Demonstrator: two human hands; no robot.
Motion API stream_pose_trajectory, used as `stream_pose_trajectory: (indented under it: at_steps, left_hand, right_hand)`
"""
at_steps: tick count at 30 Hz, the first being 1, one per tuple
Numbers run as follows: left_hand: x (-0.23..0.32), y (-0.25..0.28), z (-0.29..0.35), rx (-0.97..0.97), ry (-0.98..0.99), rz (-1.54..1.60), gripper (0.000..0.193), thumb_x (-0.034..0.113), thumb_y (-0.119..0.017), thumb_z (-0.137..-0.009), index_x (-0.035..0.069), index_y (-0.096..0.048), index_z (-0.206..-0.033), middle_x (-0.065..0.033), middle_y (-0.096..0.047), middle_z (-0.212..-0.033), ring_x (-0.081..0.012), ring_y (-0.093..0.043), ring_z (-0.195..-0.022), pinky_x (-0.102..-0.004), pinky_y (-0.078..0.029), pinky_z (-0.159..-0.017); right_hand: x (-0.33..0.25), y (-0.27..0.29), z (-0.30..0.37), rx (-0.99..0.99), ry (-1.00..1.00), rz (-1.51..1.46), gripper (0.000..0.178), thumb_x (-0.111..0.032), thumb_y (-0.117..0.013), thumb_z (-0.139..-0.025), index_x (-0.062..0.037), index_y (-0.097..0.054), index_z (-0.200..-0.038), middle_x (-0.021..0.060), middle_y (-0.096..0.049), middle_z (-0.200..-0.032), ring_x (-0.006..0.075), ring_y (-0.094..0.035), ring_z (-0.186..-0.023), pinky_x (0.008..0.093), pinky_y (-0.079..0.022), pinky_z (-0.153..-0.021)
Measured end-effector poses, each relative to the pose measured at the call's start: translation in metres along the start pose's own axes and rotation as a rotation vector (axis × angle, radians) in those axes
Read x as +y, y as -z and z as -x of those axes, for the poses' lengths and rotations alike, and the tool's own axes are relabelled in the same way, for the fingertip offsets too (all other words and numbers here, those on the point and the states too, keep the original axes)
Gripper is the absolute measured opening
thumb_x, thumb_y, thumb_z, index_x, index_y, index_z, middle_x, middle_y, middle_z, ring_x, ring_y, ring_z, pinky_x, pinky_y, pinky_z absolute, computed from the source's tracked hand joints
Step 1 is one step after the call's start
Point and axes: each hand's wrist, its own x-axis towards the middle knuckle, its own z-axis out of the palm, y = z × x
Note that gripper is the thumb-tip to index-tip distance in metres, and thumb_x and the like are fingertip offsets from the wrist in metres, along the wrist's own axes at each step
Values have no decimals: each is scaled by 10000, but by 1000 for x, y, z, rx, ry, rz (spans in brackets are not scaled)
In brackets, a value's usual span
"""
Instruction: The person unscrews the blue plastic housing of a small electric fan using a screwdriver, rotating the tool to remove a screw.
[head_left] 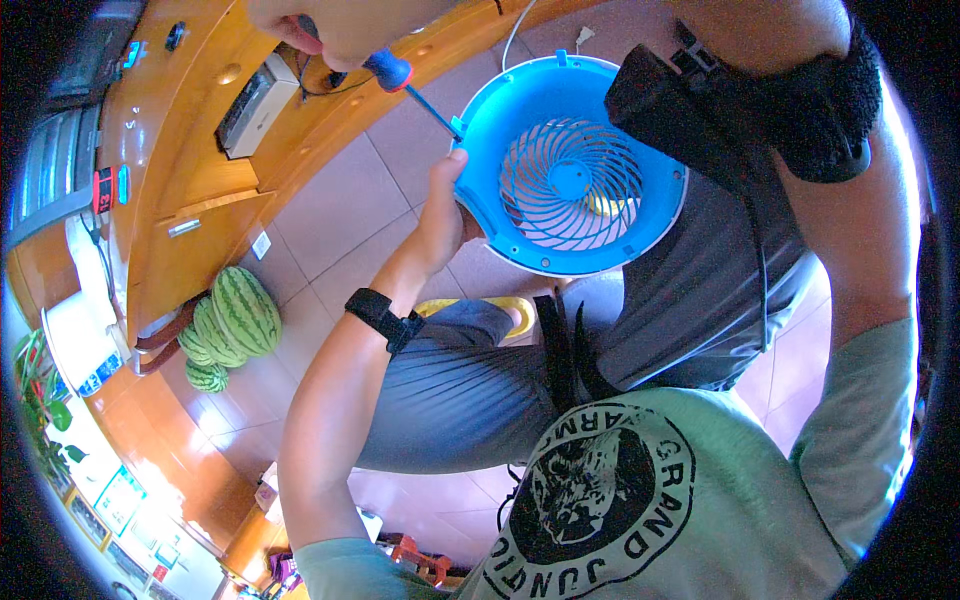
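Observation:
My left hand is closed on the left edge of a round blue fan housing, its thumb on the rim and its other fingers mostly hidden. A spiral grille fills the middle of the housing, and small screw posts and tabs line the rim. From the top edge, my right hand wraps round the dark blue and red handle of a screwdriver. The screwdriver's shaft slants down to the right, with its tip at a tab on the housing's left rim, just above my left thumb.
Left of me runs a wooden cabinet with a white box in an open shelf. Several watermelons lie on the tiled floor beside it. A white cable with a plug lies beyond the housing. My legs are below it.

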Motion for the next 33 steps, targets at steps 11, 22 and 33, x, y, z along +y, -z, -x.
stream_pose_trajectory:
  at_steps: [11, 22, 33]
  left_hand:
    - [-3, 13, 0, -40, 48, 25, 800, 647, -326, -987, -6, -422, -1439, -191, -613, -1299, -318, -652, -1106, -485, -515, -997]
    - [3, 4, 6, -2, 33, -44, 819, 691, -298, -969, -19, -527, -1308, -193, -674, -1073, -308, -677, -952, -468, -544, -909]
    - [-1, 8, 1, -65, 12, -27, 822, 667, -305, -979, 1, -423, -1445, -194, -635, -1244, -308, -671, -1051, -468, -537, -959]
  right_hand:
    - [-32, 3, -13, -92, -268, 262, 334, -110, -691, -922, -32, -625, -1240, 159, -672, -1130, 296, -674, -1023, 371, -559, -906]
    - [-65, 14, -14, -143, -440, 501, 319, -111, -702, -901, -35, -635, -1203, 158, -678, -1099, 294, -680, -997, 370, -559, -882]
    - [-87, 24, -5, -191, -551, 684, 303, -111, -713, -879, -38, -644, -1165, 157, -684, -1068, 292, -685, -972, 368, -558, -858]
